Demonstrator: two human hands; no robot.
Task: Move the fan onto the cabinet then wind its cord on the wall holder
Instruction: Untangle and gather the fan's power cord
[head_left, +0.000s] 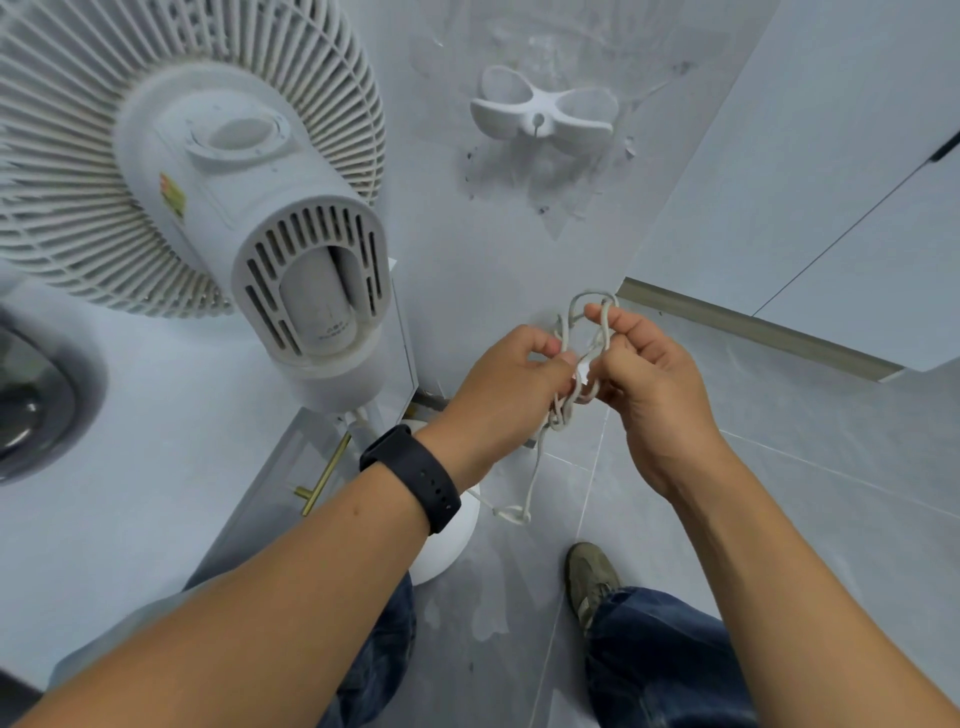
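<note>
The fan (208, 171) stands on the cabinet top (156, 415) left of your grip, and your left hand (498, 395) and right hand (644, 384) pinch its knotted cord (566, 395) below the bare wall holder (543, 111), apparently to untangle it before winding.

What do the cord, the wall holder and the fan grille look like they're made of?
Cord: looks like a pale, matte rubber or PVC jacket, bending into soft loops between both hands.
Wall holder: apparently moulded white plastic, smooth, with rounded one-piece arms.
Fan grille: seemingly off-white plastic, with thin moulded ribs and a dull finish.
</note>
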